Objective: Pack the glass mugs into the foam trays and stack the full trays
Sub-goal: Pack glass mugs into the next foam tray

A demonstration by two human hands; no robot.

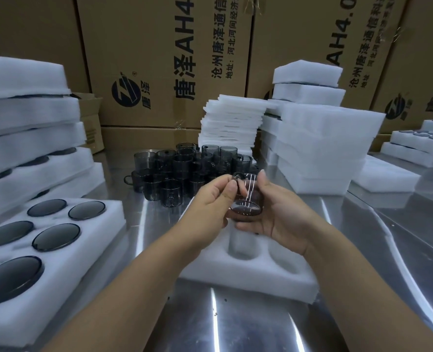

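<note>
Glass mug [245, 196] first: we hold it tilted in the air just above the far part of the foam tray [235, 278], whose near pockets show bare. Our left hand [210, 199] pinches it near the handle with thumb and fingertips. Our right hand [283, 214] cups it from the other side, fingers curled under and round the wall, so both hands are closed on the glass mug.

We judge a slip to be the main risk: smooth glass, a light pinch, and a likely change of hands above the steel table [235, 323] that lies under the tray. If we lower the mug with its handle turned wrong for the pocket, it may jam or sit proud, and forcing it could tear the foam or chip the rim. The loose mugs [182, 171] stand crowded just beyond the tray, and a careless reach back could knock them together.
</note>
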